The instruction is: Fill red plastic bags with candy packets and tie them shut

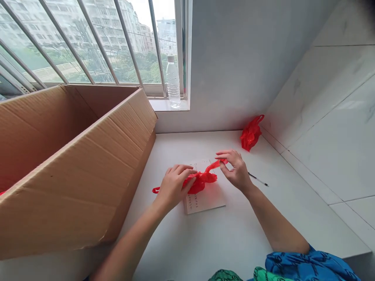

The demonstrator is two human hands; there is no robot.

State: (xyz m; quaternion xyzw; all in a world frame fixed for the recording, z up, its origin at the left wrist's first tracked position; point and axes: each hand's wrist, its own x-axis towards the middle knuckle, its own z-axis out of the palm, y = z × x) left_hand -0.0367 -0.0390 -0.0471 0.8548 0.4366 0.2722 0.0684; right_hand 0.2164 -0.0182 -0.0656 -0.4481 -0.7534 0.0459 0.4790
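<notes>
A red plastic bag [200, 181], crumpled and drawn out lengthwise, lies over an open notebook [209, 199] with rows of small writing. My left hand [175, 181] is closed around the bag's middle, and one looped end sticks out to the left of it. With thumb and fingertips, my right hand [234, 168] pinches the bag's other end, pulled up to the right. A black pen [258, 179] lies on the white table just right of my right wrist, partly hidden by it.
A large open cardboard box [117, 156] takes up the left side, with something red inside. Another red plastic bag [251, 133] sits bunched in the back right corner by the tiled wall. A clear water bottle [173, 84] stands on the sill of the barred window.
</notes>
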